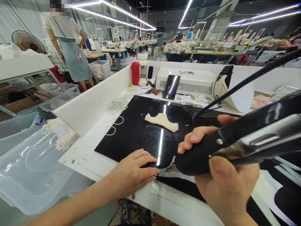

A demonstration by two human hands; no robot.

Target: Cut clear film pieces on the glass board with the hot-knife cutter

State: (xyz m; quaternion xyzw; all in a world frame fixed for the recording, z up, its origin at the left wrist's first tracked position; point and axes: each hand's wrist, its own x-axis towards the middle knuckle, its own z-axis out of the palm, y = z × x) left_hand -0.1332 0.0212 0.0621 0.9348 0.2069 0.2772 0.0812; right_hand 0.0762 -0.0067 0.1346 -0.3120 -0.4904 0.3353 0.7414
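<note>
My left hand lies at the near edge of a glossy black sheet, palm down with its fingers stretched out. My right hand is wrapped round a thick black hand-held tool with a silvery metal lever. A pointed, brownish metal tip shows below the tool's rounded end, close to my left fingertips. What lies under those fingertips is hidden. Farther back on the sheet rests a cream, curved fabric piece. Two pale elastic loops lie at the sheet's left side.
A heap of pale green elastic loops lies by the left wall. Behind the sheet stand a phone, a red flask and a white vented box. A black cord crosses on the right. Clear plastic bins stand left.
</note>
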